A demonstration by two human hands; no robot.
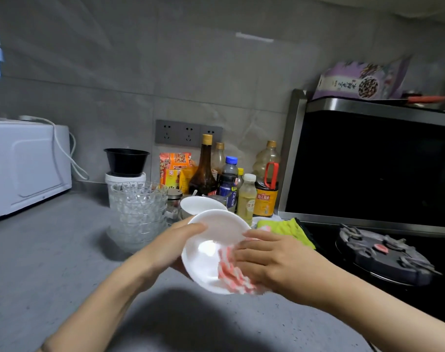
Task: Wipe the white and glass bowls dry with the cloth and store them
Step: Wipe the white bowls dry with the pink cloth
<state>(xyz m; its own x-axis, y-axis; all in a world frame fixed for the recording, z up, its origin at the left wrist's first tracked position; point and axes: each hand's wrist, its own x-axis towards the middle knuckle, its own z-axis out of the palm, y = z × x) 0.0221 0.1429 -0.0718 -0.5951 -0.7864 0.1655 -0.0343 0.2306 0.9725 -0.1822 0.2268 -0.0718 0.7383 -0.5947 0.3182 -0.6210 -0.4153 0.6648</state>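
My left hand grips the white bowl by its far-left rim. My right hand presses the striped cloth inside it, fingers curled on the cloth.

a wide-angle head-worn camera is looking forward and down over the speckled grey countertop, facing the grey tiled wall and hovering close above the left hand and right hand.

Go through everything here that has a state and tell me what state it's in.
White bowl: tilted, gripped by left hand.
Cloth: inside that bowl, pinched at its rim by right hand.
Glass bowls: stacked upright.
Second white bowl: upright behind it.
Bottles: capped.
Black bowl: upright on a white tub.
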